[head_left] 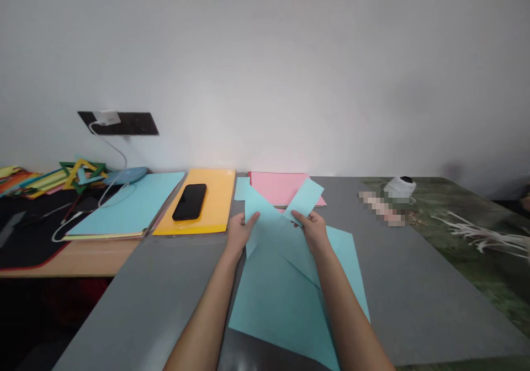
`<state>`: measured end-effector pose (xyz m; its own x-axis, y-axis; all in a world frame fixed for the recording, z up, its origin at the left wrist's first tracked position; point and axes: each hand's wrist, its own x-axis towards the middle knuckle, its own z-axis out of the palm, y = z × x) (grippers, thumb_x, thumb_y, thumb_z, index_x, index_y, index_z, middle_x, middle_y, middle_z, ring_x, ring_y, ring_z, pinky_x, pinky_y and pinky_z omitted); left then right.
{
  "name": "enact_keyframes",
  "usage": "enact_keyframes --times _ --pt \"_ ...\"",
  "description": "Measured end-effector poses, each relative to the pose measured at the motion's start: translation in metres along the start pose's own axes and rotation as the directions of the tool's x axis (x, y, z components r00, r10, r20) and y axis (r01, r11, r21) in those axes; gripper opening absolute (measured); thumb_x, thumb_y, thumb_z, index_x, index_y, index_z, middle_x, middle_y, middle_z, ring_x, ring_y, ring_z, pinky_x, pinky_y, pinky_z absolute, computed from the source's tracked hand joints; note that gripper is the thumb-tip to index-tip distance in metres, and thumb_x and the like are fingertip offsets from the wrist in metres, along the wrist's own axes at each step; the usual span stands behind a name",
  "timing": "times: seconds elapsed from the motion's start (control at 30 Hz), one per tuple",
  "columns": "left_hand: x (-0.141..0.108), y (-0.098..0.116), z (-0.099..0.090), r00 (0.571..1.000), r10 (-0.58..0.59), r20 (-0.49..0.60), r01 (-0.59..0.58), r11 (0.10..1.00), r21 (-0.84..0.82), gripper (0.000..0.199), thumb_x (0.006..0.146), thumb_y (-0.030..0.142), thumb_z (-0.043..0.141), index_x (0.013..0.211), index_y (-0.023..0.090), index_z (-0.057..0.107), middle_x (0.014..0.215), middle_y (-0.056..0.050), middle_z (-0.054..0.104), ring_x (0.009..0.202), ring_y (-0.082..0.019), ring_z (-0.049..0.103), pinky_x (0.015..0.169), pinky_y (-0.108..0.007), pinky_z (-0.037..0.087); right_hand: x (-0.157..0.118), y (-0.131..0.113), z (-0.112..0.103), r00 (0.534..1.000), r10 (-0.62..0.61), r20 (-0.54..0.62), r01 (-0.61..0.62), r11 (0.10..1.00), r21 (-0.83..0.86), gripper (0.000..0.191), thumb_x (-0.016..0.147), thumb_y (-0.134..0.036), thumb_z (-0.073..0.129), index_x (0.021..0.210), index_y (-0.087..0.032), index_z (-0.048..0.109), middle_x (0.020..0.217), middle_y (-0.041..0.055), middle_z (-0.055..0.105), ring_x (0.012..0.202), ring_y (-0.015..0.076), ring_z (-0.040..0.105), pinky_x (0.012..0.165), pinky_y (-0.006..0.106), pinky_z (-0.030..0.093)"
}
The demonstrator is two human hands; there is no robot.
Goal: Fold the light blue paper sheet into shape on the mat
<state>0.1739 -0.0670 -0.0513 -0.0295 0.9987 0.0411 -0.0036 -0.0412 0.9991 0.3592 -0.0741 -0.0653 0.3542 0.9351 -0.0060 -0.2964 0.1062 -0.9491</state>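
**Two-hand paper hold: status and orientation**

Your left hand (238, 234) pinches the left edge of a light-blue, pointed-cornered paper sheet (267, 213) between thumb and fingers. Your right hand (315, 230) pinches the near end of a narrow, light-blue, rectangular paper strip (308, 196) in the same way. Both sit over a larger light-blue base sheet (273, 310) on the grey, flat-topped table (174, 310), directly in front of you.

Progress, as judged here: you have both grips made, and neither hand has let go. The strip is not laid flat. You cannot confirm whether it is a separate piece or a folded end, nor how much work is left.

Orientation: the strip's long axis runs diagonally, from near left at your right thumb to far right. Its free end points far right, toward the wall, and overlaps the view of the pink, flat paper stack (275, 186). The held sheet's upper corner points far left
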Motion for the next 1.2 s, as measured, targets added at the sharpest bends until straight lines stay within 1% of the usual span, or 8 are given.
enact_keyframes --times 0.2,0.3,0.43,0.6,0.77,0.9,1.03,1.2 --pt "0.005 -0.006 -0.003 0.998 -0.024 -0.051 0.025 1.0 0.005 0.034 0.058 0.045 0.064 0.071 0.013 0.061 0.057 -0.002 0.062 0.054 -0.015 0.055 0.045 -0.02 0.039 0.002 0.0 -0.005 0.998 -0.016 -0.055 0.016 1.0 0.006 0.024 0.059 -0.033 0.062 0.075 -0.016 0.054 0.058 0.0008 0.06 0.048 0.0138 0.055 0.043 0.026 0.042" --pt "0.006 -0.014 -0.002 0.997 -0.08 0.024 0.081 0.995 -0.052 0.04 0.06 0.043 0.063 0.085 0.014 0.055 0.063 -0.003 0.062 0.049 -0.014 0.056 0.041 -0.021 0.041 0.002 0.002 -0.004 0.998 0.025 -0.06 -0.029 0.998 -0.052 0.019 0.065 -0.026 0.051 0.082 -0.018 0.046 0.048 -0.0039 0.055 0.038 0.012 0.052 0.037 0.023 0.039" --pt "0.003 -0.022 0.001 0.974 -0.198 0.108 0.198 0.98 0.006 0.05 0.066 0.04 0.06 0.104 0.016 0.039 0.069 -0.002 0.06 0.038 -0.012 0.053 0.035 -0.024 0.042 0.003 0.002 0.008 1.0 -0.023 0.015 0.025 0.989 -0.147 0.025 0.066 -0.021 0.045 0.09 -0.019 0.038 0.034 -0.0106 0.045 0.025 0.0083 0.039 0.03 0.018 0.03" --pt "0.003 -0.027 0.001 0.96 -0.219 0.174 0.2 0.972 0.12 0.053 0.063 0.033 0.064 0.106 0.015 0.037 0.087 -0.009 0.06 0.05 -0.015 0.058 0.042 -0.03 0.047 0.017 -0.001 0.052 0.959 0.128 0.252 -0.074 0.974 -0.213 0.025 0.065 -0.023 0.054 0.087 -0.018 0.043 0.034 -0.0094 0.046 0.027 0.0072 0.038 0.028 0.016 0.024" --pt "0.007 -0.035 0.0 0.994 -0.053 0.093 0.029 0.97 0.24 0.045 0.054 0.023 0.07 0.092 0.013 0.048 0.091 -0.01 0.06 0.086 -0.024 0.057 0.074 -0.037 0.044 0.044 0.014 0.109 0.939 0.233 0.254 -0.175 0.957 -0.231 0.023 0.06 -0.012 0.058 0.082 -0.011 0.052 0.043 -0.0031 0.052 0.033 0.0071 0.043 0.032 0.017 0.03" --pt "0.009 -0.041 0.0 0.989 -0.073 0.132 0.05 0.984 0.168 0.048 0.056 0.023 0.069 0.097 0.013 0.046 0.09 -0.01 0.06 0.081 -0.023 0.058 0.072 -0.037 0.045 0.054 0.03 0.129 0.956 0.207 0.209 -0.158 0.96 -0.23 0.051 0.055 -0.007 0.059 0.105 -0.009 0.048 0.071 0.0059 0.063 0.059 0.0141 0.058 0.052 0.024 0.045" --pt "0.007 -0.038 -0.001 0.973 -0.137 0.188 0.124 0.989 0.081 0.059 0.056 0.027 0.07 0.106 0.014 0.041 0.084 -0.008 0.061 0.071 -0.02 0.06 0.065 -0.035 0.047 0.047 0.032 0.112 0.986 0.077 0.145 -0.048 0.98 -0.195 0.05 0.056 -0.009 0.056 0.106 -0.015 0.05 0.101 0.0085 0.059 0.077 0.0154 0.059 0.067 0.026 0.046" --pt "0.003 -0.023 -0.002 0.948 -0.16 0.275 0.147 0.987 0.065 0.069 0.058 0.032 0.069 0.116 0.016 0.037 0.082 -0.006 0.063 0.064 -0.016 0.059 0.058 -0.031 0.049 0.034 0.011 0.04 0.983 -0.182 0.019 0.182 0.959 -0.219 0.027 0.064 -0.024 0.05 0.088 -0.013 0.059 0.086 0.0081 0.063 0.066 0.0161 0.061 0.061 0.029 0.047"
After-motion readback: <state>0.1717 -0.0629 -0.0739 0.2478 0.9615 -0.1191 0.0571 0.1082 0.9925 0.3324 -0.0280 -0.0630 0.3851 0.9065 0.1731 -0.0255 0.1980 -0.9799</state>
